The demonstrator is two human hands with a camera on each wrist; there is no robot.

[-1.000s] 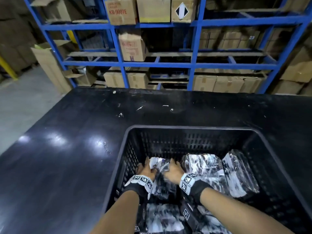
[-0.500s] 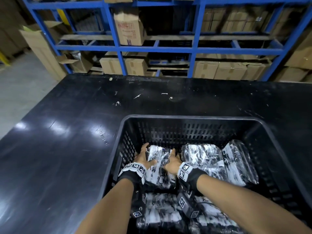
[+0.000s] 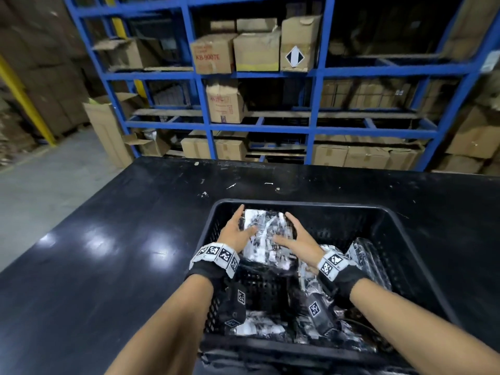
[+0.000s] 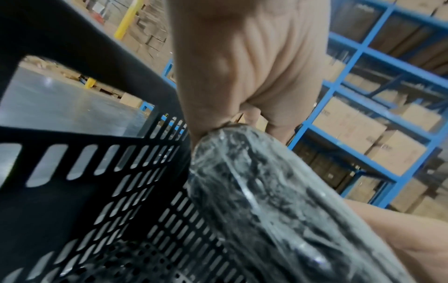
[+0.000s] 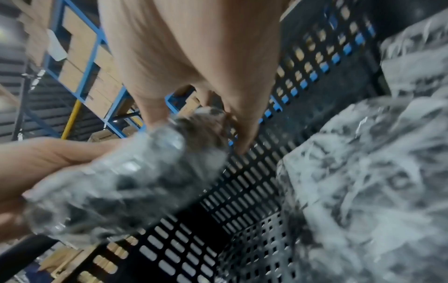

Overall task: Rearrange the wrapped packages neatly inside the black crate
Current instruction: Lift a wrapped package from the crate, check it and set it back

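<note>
The crate's near rim is cut off; forearms hide near packages; carton print blurs.

Table: a black, glossy top with white specks near its far edge.
Shelving: a blue metal rack stands behind the table.
Boxes: brown cardboard cartons on the shelves; one bears red print, another a black-and-white diamond label.
Floor: grey concrete at left.
Post: a yellow post at far left.
</note>
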